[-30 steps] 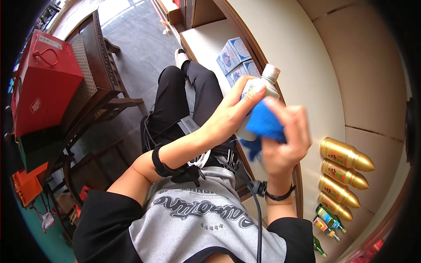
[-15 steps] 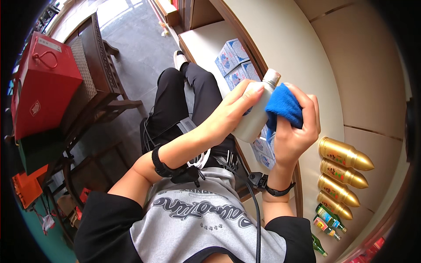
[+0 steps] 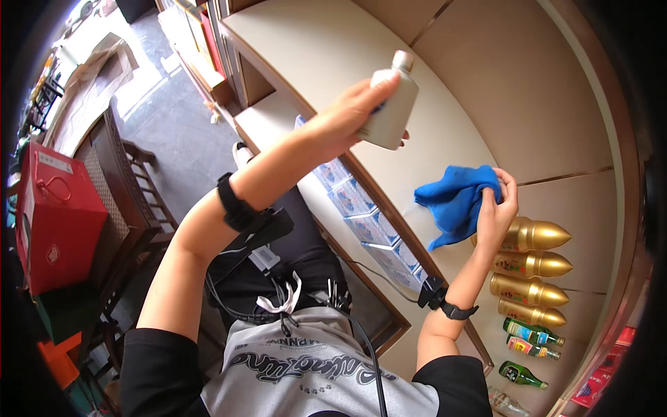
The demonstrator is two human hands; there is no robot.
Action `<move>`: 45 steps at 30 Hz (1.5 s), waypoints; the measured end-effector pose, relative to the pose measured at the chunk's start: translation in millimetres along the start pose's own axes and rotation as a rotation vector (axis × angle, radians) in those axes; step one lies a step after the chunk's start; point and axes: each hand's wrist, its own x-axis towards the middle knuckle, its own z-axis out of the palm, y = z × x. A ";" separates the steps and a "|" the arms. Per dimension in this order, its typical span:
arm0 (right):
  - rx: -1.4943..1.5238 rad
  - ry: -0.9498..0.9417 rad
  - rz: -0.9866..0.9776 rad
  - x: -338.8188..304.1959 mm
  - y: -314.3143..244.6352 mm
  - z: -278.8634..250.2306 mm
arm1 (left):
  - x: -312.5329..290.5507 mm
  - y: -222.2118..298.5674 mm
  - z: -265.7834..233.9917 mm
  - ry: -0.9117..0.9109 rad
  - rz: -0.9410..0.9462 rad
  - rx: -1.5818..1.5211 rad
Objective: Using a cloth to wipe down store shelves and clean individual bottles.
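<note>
My left hand (image 3: 354, 111) is wrapped around a pale greyish-white bottle (image 3: 393, 111) with a silvery-white cap. The bottle is held tilted over the cream shelf top, its cap toward the far side. Further right, my right hand (image 3: 499, 208) pinches a bright blue cloth (image 3: 455, 198), which hangs loosely from the fingers. Cloth and bottle are apart. Just beside my right hand stand several gold bullet-shaped bottles (image 3: 531, 264) in a row.
Small green bottles (image 3: 522, 372) follow the gold ones along the cream shelf top (image 3: 424, 167). Several blue-and-white boxes (image 3: 354, 198) fill the lower shelf. On the left, a red gift bag (image 3: 62, 215) rests by a dark carved wooden chair (image 3: 125, 174). A black cable (image 3: 379, 379) runs down my shirt.
The cloth has come off the bottle. My left hand has carried the bottle away over the shelf top, while my right hand has moved down toward the gold bottles. My view has shifted right.
</note>
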 end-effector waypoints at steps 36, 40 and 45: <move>0.711 0.073 0.335 -8.8 26.5 77.8 | 44.5 -92.1 2.0 0.075 0.339 0.839; 0.348 -0.077 0.177 -21.4 9.1 89.8 | 44.0 -95.9 -1.5 0.097 0.373 0.844; 0.215 0.007 0.017 -20.0 10.4 97.6 | 45.9 -94.9 -1.4 0.039 0.325 0.809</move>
